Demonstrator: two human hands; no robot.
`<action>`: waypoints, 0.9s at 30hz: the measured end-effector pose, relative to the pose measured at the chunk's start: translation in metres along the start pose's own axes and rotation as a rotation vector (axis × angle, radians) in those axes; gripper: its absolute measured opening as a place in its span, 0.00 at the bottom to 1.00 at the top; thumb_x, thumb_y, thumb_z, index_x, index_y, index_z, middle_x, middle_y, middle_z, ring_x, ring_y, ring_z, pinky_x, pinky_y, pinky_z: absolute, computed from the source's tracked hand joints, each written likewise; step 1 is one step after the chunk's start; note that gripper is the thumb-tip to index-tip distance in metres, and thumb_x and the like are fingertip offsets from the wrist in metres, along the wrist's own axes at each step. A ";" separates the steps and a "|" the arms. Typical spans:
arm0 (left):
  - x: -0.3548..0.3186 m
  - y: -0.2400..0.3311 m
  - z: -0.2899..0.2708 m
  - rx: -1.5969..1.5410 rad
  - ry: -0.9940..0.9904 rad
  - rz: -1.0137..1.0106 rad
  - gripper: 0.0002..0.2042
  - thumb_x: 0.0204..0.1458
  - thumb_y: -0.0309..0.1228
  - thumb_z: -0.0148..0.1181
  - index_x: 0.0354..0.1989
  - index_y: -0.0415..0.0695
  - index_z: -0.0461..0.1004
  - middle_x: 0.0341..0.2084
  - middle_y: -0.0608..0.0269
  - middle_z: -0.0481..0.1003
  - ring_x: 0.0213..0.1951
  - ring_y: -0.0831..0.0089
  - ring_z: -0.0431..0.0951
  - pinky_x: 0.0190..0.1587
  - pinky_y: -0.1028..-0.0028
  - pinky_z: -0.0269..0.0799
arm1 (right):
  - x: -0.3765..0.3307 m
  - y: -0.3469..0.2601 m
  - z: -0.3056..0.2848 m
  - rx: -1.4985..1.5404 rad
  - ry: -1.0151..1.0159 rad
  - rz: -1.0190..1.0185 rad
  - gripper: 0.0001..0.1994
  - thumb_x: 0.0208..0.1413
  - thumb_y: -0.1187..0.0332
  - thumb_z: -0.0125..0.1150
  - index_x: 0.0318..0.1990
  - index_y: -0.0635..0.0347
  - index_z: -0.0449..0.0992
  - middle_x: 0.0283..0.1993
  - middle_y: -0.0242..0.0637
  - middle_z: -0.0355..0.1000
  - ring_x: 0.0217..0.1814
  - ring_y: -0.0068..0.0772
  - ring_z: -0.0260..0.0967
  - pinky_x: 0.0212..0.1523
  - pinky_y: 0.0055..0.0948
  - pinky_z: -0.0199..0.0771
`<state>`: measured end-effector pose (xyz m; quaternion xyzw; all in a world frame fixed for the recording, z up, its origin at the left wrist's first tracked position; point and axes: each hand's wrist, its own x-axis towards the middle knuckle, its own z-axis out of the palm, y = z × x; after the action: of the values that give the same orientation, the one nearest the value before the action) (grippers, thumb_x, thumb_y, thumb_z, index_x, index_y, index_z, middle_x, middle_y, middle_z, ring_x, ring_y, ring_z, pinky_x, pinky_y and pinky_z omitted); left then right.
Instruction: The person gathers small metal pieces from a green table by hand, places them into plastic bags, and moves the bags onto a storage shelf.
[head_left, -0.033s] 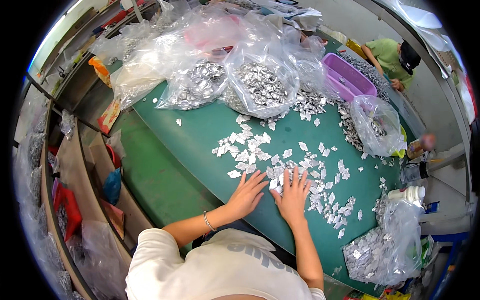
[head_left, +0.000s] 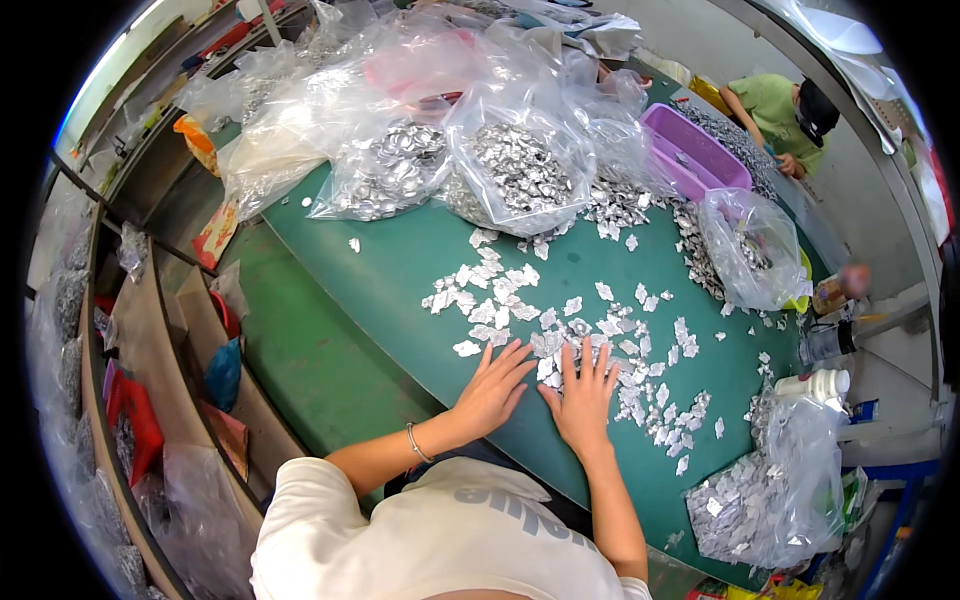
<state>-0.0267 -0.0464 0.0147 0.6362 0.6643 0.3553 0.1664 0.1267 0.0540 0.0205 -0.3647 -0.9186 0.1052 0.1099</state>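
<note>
Small flat silvery metal pieces [head_left: 492,297] lie scattered over the green tabletop [head_left: 390,290]. My left hand [head_left: 490,390] rests open near the table's front edge, fingers stretched out, beside the left part of the scatter. It holds nothing that I can see. To its right, my right hand [head_left: 580,402] lies palm down with fingers apart, its fingertips on a denser cluster of pieces [head_left: 550,345]. Some of those pieces are hidden under the fingers. More loose pieces [head_left: 680,430] spread to the right of this hand.
Clear plastic bags of metal pieces [head_left: 520,170] crowd the far side. A purple basket [head_left: 700,155], another filled bag [head_left: 745,505] and a white bottle [head_left: 815,385] stand along the right. Beyond, a person in green [head_left: 770,110] works. Shelving [head_left: 165,370] runs at left.
My right hand's fingertips have drawn back very slightly toward me on the cluster. The left hand and the scattered pieces look the same.
</note>
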 end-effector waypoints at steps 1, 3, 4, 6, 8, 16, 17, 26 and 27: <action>0.002 0.001 0.002 -0.013 -0.007 0.020 0.21 0.52 0.22 0.54 0.56 0.42 0.65 0.63 0.56 0.57 0.66 0.55 0.52 0.64 0.45 0.42 | -0.008 0.002 -0.003 0.043 -0.016 -0.016 0.31 0.52 0.54 0.60 0.62 0.54 0.62 0.68 0.50 0.49 0.71 0.62 0.39 0.64 0.64 0.39; 0.011 0.002 0.006 -0.040 -0.024 0.060 0.21 0.51 0.21 0.55 0.56 0.43 0.65 0.63 0.56 0.57 0.66 0.55 0.51 0.64 0.45 0.43 | -0.024 0.007 -0.007 0.129 -0.047 -0.044 0.29 0.51 0.56 0.61 0.61 0.53 0.64 0.68 0.47 0.51 0.71 0.58 0.41 0.64 0.63 0.39; 0.018 0.004 0.007 0.008 -0.064 0.104 0.21 0.51 0.23 0.55 0.56 0.44 0.66 0.63 0.57 0.56 0.66 0.55 0.51 0.64 0.44 0.44 | -0.032 0.006 -0.015 0.139 -0.057 -0.053 0.25 0.50 0.60 0.62 0.57 0.52 0.68 0.66 0.42 0.55 0.71 0.53 0.43 0.65 0.61 0.40; 0.032 0.007 0.011 0.102 -0.140 0.191 0.20 0.51 0.25 0.57 0.55 0.45 0.67 0.64 0.58 0.56 0.66 0.56 0.51 0.63 0.43 0.46 | -0.046 0.011 -0.021 0.164 -0.070 -0.064 0.23 0.49 0.62 0.63 0.54 0.53 0.70 0.64 0.41 0.58 0.71 0.52 0.44 0.65 0.59 0.41; 0.035 0.004 0.015 0.196 -0.201 0.252 0.20 0.51 0.29 0.57 0.55 0.46 0.68 0.64 0.59 0.55 0.66 0.58 0.52 0.62 0.42 0.47 | -0.055 0.020 -0.023 0.200 0.056 -0.052 0.15 0.47 0.68 0.65 0.45 0.55 0.76 0.57 0.39 0.65 0.67 0.48 0.52 0.64 0.53 0.45; 0.020 -0.020 -0.009 0.290 -0.069 0.139 0.13 0.49 0.26 0.59 0.45 0.44 0.74 0.55 0.59 0.67 0.62 0.60 0.60 0.62 0.41 0.46 | -0.006 0.038 -0.031 0.255 0.455 0.118 0.13 0.46 0.74 0.62 0.41 0.64 0.74 0.45 0.43 0.70 0.50 0.47 0.63 0.52 0.41 0.60; 0.020 -0.021 -0.011 0.263 -0.023 0.117 0.11 0.49 0.24 0.59 0.43 0.44 0.75 0.53 0.59 0.69 0.62 0.60 0.61 0.62 0.41 0.45 | 0.008 0.032 -0.028 0.206 0.430 0.104 0.13 0.46 0.73 0.63 0.42 0.64 0.74 0.45 0.44 0.69 0.49 0.47 0.63 0.52 0.41 0.60; 0.076 -0.015 0.012 0.110 0.105 0.168 0.12 0.43 0.24 0.62 0.39 0.41 0.74 0.41 0.60 0.71 0.47 0.61 0.68 0.51 0.59 0.58 | 0.025 0.032 -0.008 0.525 0.357 0.134 0.15 0.49 0.74 0.61 0.45 0.64 0.69 0.38 0.37 0.69 0.40 0.35 0.65 0.42 0.34 0.64; 0.083 -0.014 0.013 0.162 0.099 0.193 0.13 0.43 0.24 0.63 0.39 0.41 0.73 0.40 0.60 0.70 0.45 0.62 0.68 0.49 0.61 0.59 | 0.015 0.033 -0.012 0.833 0.398 0.298 0.14 0.51 0.75 0.59 0.46 0.64 0.69 0.38 0.36 0.69 0.39 0.32 0.65 0.39 0.32 0.65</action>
<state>-0.0393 0.0377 0.0152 0.6901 0.6341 0.3457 0.0465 0.1408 0.0891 0.0249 -0.4303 -0.6971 0.4069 0.4041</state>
